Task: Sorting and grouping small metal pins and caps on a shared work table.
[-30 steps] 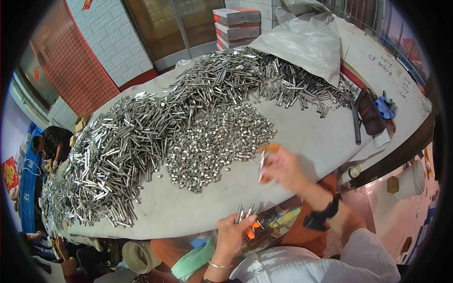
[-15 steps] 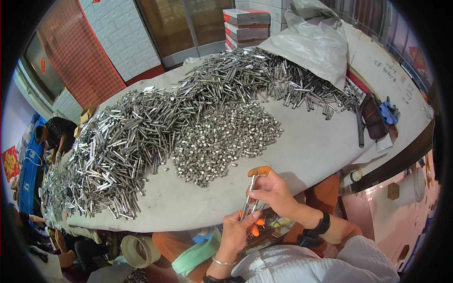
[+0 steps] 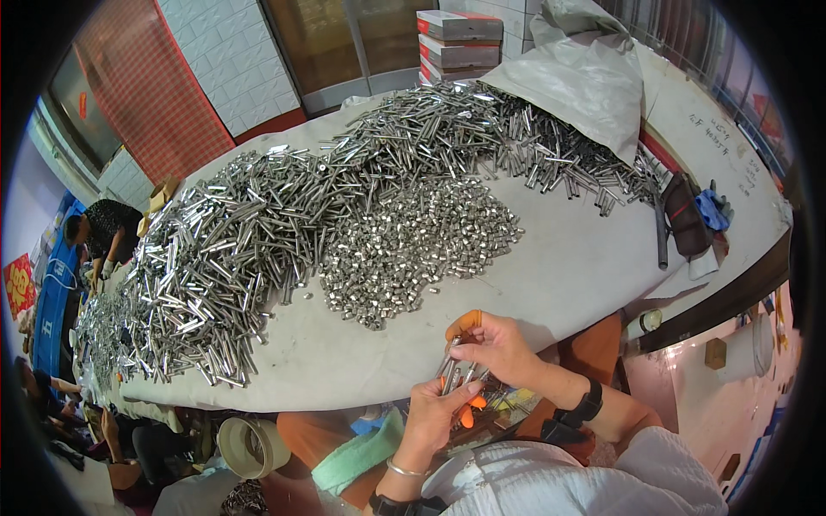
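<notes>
At the table's near edge my hands are close together over several thin metal tubes. My left hand is closed round the lower part of the tubes, with orange covers on some fingertips. My right hand, an orange cover on its index finger, pinches the upper end of a tube. Whether a small fitting sits in that pinch is hidden by the fingers. Just beyond my hands lies a heap of short metal caps. A long pile of metal tubes stretches behind it and to the left.
A pale sheet covers the table. A whitish plastic sack covers the far right of the pile. Dark gloves lie at the right. Below the edge are a bucket and green towel. Another person bends over the far left.
My right hand has come slightly down and left, its index finger curling closer over the tube's end. My left hand keeps its hold. The whole view has shifted a little.
</notes>
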A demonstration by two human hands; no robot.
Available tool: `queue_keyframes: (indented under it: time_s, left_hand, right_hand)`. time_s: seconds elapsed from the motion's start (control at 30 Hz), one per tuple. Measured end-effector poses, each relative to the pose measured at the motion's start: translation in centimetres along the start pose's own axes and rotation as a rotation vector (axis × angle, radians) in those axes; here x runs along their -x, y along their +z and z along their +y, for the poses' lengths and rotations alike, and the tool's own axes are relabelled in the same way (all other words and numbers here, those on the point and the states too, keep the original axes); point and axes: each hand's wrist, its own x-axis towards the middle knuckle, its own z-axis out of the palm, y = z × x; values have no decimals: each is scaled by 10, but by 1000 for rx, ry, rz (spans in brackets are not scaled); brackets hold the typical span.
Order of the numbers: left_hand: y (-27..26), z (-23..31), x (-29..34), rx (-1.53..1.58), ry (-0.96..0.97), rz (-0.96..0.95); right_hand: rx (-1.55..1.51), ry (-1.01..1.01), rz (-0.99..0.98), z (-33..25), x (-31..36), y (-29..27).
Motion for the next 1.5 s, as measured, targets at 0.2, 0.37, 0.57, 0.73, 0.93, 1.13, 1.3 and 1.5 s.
queue_keyframes:
  time_s: [0.2, 0.37, 0.57, 0.73, 0.93, 1.13, 1.3, 1.5]
  left_hand:
    - [-1, 10, 7, 48, -16, -16]
    - [-1, 8, 6, 41, 1, 3]
    - [-6, 4, 2, -6, 0, -6]
    - [-7, 3, 1, 23, -24, -18]
    - [-17, -3, 0, 161, 14, -68]
    - [-34, 3, -3, 468, 96, 41]
    - [-20, 14, 0, 553, 94, 79]
    - [-15, 1, -2, 520, 121, 77]
  right_hand:
    - [-138, 47, 196, -17, -6, -13]
    - [-73, 32, 94, -17, -4, -7]
    - [-88, 186, 10, -20, -10, -5]
    - [105, 196, -182, -6, -13, -6]
    - [313, 142, -251, -12, -14, 11]
    - [530, -13, -39, -16, -16, 5]
    - [906, -377, -170, -11, 12, 25]
    - [972, -245, -181, -2, 10, 24]
